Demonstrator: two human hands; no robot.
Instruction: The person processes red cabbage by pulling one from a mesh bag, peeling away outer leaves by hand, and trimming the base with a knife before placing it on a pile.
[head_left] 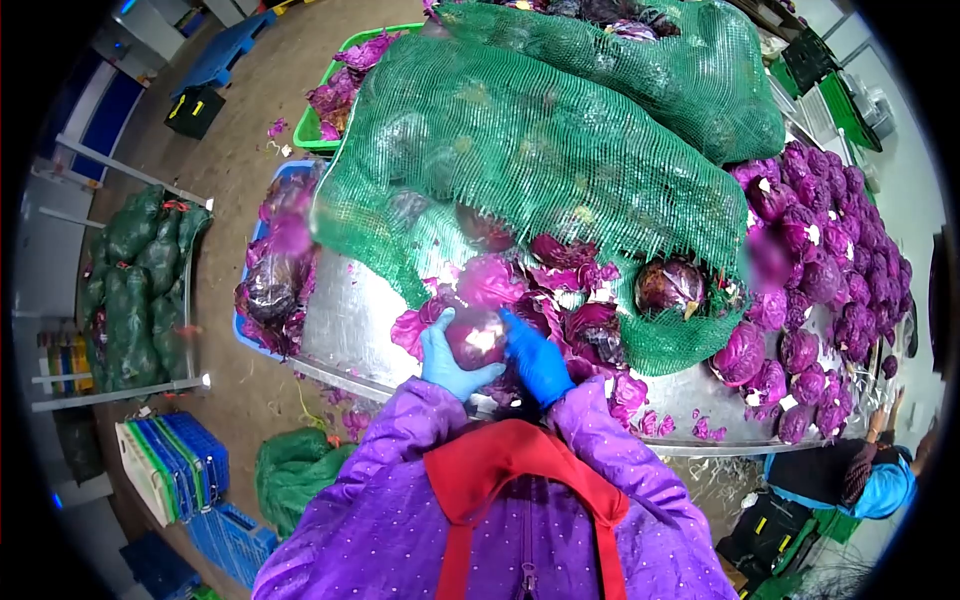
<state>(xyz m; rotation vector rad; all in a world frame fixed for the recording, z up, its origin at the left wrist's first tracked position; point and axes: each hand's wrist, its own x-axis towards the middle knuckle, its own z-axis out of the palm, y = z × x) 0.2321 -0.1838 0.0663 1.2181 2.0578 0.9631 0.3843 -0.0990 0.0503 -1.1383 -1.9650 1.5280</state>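
On my feed I see the left grip (452, 364) and right grip (537, 358) pinching a red cabbage (476, 338) between them, presumably so its round body cannot roll on the desk (345, 315) beneath.

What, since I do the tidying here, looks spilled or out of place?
Purple leaf scraps lie on the floor beside the green crate, seemingly dropped. More litter the table near its front edge, though that may be ordinary trimmings.
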